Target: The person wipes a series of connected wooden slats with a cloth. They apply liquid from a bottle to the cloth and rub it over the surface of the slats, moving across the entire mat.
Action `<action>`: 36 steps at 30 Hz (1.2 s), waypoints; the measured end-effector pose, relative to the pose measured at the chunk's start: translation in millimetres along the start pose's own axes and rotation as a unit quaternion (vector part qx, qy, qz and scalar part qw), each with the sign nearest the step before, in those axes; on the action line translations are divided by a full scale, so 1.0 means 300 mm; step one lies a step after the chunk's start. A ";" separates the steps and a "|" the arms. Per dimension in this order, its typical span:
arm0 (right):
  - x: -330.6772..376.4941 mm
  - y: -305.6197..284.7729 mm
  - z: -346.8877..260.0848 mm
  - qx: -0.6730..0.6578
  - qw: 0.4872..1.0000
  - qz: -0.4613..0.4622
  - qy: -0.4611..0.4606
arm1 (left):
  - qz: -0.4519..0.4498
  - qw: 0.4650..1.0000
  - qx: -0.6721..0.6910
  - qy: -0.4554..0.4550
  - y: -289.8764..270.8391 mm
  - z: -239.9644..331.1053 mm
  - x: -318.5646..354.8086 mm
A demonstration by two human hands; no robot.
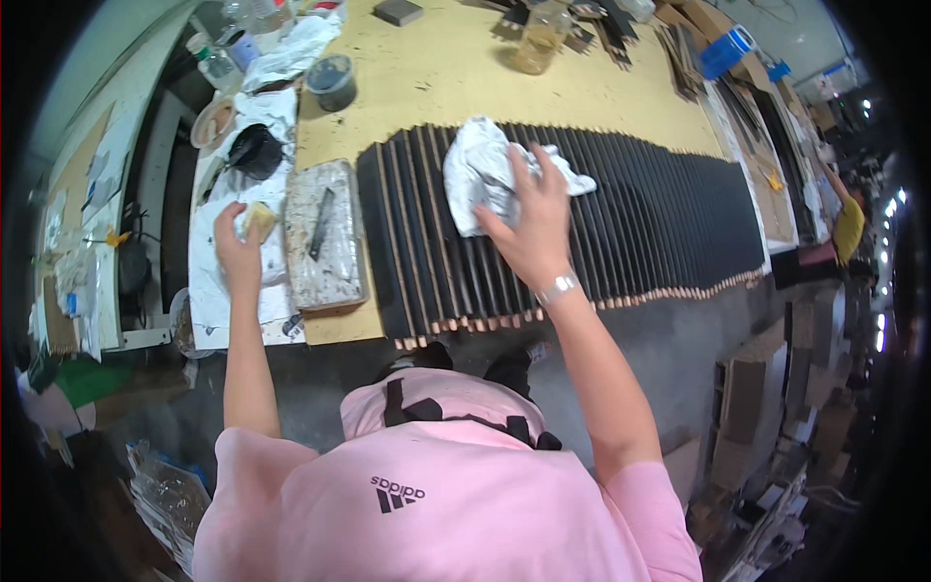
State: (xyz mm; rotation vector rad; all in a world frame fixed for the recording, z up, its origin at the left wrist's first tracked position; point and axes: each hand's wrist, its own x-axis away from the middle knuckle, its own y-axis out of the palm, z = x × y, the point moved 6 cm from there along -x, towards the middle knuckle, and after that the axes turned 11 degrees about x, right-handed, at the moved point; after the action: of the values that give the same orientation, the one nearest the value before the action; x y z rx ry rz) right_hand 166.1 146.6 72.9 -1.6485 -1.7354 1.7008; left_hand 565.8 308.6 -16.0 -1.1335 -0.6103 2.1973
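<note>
Workshop clutter is ringing a yellow desk where the right hand, fingers spread wide, is pressing a crumpled white rag onto black slats running left-right at centre frame, while the left hand is gripping a yellowish sponge at left.

Bare tabletop beyond slats; jar obstructs.

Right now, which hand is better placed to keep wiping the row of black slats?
Right. The right hand lies flat on the white cloth, pressing it onto the black slats. The left hand is off to the side over white paper, holding a small yellowish sponge.
</note>
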 end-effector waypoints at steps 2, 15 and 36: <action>-0.018 0.108 0.045 0.040 0.998 -0.047 -0.026 | 0.051 0.994 0.078 -0.049 -0.023 0.074 -0.045; 0.379 -0.024 -0.232 -0.130 0.955 -0.219 -0.153 | -0.277 0.900 0.286 0.176 0.453 0.806 -0.188; 0.683 -0.054 -0.127 -0.229 0.843 -0.414 0.256 | -0.448 0.834 0.303 -0.111 0.808 0.350 -0.386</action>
State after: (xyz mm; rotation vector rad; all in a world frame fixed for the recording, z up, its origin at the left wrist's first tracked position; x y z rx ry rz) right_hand 113.6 331.5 -9.6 -1.0339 -2.1594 0.4307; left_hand 462.0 41.1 -46.5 -0.1595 -0.3628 1.4890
